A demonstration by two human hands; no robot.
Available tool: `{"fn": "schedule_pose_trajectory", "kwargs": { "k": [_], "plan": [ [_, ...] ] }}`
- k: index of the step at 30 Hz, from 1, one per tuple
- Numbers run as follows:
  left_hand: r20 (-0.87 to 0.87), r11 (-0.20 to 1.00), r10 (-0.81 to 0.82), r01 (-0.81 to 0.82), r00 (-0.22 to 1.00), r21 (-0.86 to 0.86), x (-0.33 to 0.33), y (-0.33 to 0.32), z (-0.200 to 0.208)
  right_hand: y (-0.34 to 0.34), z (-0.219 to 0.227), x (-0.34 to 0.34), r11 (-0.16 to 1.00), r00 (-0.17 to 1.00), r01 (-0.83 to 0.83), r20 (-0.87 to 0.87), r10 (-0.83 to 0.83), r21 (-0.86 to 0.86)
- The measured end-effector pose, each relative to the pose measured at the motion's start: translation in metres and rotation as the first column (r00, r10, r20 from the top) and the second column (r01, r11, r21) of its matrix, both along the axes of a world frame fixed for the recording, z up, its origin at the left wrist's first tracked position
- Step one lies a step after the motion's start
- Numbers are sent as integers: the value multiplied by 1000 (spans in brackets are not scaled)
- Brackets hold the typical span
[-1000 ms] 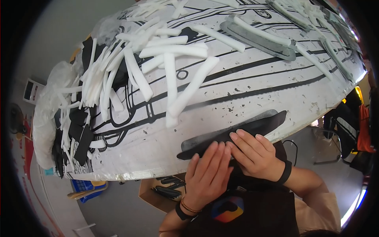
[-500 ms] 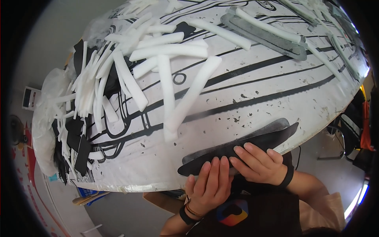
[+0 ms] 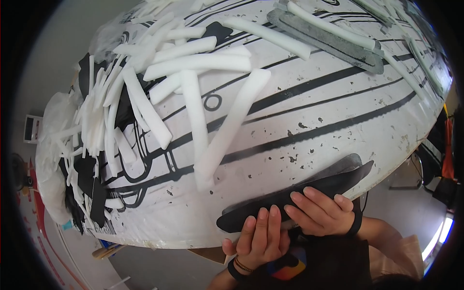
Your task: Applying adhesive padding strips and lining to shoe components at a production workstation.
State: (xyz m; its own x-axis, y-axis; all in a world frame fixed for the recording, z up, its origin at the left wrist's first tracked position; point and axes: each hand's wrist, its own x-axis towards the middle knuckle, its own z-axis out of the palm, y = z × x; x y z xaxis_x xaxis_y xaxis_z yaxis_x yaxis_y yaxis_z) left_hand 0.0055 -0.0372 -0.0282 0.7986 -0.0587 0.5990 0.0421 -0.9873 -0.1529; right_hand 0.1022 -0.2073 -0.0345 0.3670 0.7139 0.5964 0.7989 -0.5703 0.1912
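Note:
A long, flat black piece [image 3: 290, 203] with pointed ends lies at the near edge of the table, with a dark greyish layer [image 3: 333, 171] behind it. I cannot make out its material. My left hand [image 3: 261, 239] rests its outstretched fingertips on the near edge, left of the middle. Further right, my right hand [image 3: 324, 212] lays straight, slightly spread fingers on the same edge. Both thumbs are hidden, so any grip from below does not show.
White foam-like strips [image 3: 198, 65] are heaped at the left of the white table [image 3: 270, 140], which has black line drawings and dark crumbs. Black scraps [image 3: 99, 200] lie among them. A grey elongated piece [image 3: 328, 43] and more white strips lie at the far right. A clear plastic bag [image 3: 53, 164] hangs at the left edge.
The table and everything on it shift slightly in view, the near part downward. Both hands stay at the black piece's near edge, fingers still outstretched.

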Motion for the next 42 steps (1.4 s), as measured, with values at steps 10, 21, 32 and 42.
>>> {"fn": "schedule_pose_trajectory", "kwargs": {
  "k": [10,21,32,42],
  "plan": [
    [-93,999,-38,34,995,-38,3,0,16,7,13,-4,997,992,55,-118,-50,46],
    [-197,980,-108,72,974,-184,18,0,42,13,31,-4,998,985,56,-164,-59,-24],
    [-108,970,-150,125,983,-210,10,23,34,8,25,4,996,988,-51,-149,41,-68],
    [-134,990,65,-81,989,-117,2,27,37,7,25,8,990,994,-75,-88,64,-123]
  ]
}}
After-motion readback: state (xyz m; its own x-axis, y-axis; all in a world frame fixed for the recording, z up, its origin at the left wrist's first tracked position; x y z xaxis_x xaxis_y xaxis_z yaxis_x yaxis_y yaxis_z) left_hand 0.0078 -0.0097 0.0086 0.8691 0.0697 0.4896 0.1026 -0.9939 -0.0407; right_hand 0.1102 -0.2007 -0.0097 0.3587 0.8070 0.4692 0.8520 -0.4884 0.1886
